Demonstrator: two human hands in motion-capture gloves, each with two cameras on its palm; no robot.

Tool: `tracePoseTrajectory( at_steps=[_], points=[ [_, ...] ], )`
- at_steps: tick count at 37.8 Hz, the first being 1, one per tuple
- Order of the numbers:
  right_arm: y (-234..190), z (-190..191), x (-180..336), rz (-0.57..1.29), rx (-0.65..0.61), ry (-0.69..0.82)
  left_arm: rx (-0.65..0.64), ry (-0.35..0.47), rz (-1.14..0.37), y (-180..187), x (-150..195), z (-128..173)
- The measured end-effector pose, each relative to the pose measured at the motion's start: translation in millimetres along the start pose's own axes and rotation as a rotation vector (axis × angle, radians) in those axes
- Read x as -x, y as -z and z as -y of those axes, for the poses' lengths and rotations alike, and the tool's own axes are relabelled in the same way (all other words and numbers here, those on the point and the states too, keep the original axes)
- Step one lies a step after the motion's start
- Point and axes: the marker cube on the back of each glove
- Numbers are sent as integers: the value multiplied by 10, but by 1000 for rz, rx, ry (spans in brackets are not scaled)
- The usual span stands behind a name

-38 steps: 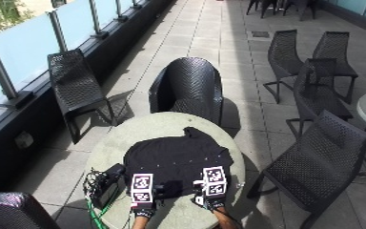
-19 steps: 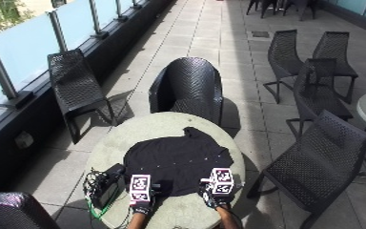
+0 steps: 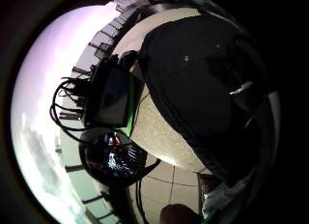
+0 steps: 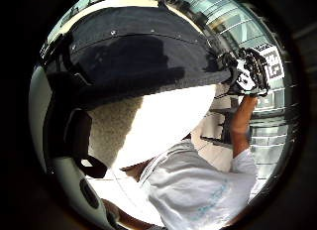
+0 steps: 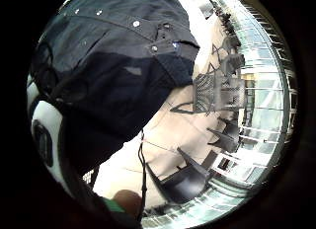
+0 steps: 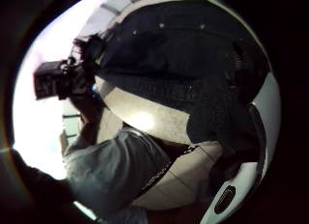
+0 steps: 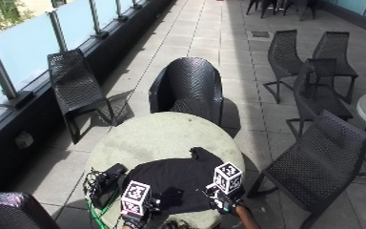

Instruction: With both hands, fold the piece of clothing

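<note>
A black shirt (image 7: 182, 176) lies on the near half of a round stone-topped table (image 7: 157, 138), bunched toward the person, with one sleeve or corner sticking out on the far side. From above, the left hand (image 7: 134, 215) and the right hand (image 7: 222, 199) sit at the shirt's near edge, each mostly hidden, so that view does not settle what the fingers are doing. The palm views add more. The left thumb-side view shows the right hand (image 4: 247, 74) across the bare tabletop, its fingers curled around a fold of the shirt (image 4: 148, 56). The right thumb-side view shows the left hand (image 6: 72, 81) likewise pinching the edge of the shirt (image 6: 193, 69), with the person's pale sleeve (image 6: 111, 171) below it. The right little-finger view shows a row of small snaps or buttons along the shirt (image 5: 118, 66), and dark chairs (image 5: 217, 91) on the tiled floor beyond. Only the left little-finger view shows closely the black box with cables (image 3: 108, 96) lying on the table beside the shirt (image 3: 203, 84); from above it sits at the table's left edge (image 7: 106, 179). A dark wicker chair (image 7: 188, 88) stands behind the table.
</note>
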Motion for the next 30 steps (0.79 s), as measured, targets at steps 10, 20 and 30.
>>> tracePoseTrajectory(
  at_steps=[10, 20, 30],
  points=[
    [899, 839, -306, -47, -25, -86, 111, 42, 38, 829, 142, 648],
    [1270, 1638, -294, -215, 136, -400, 306, 251, 82, 516, 525, 1852],
    [817, 2243, -416, -234, 82, -349, 297, 315, 124, 517, 432, 1643]
  ],
)
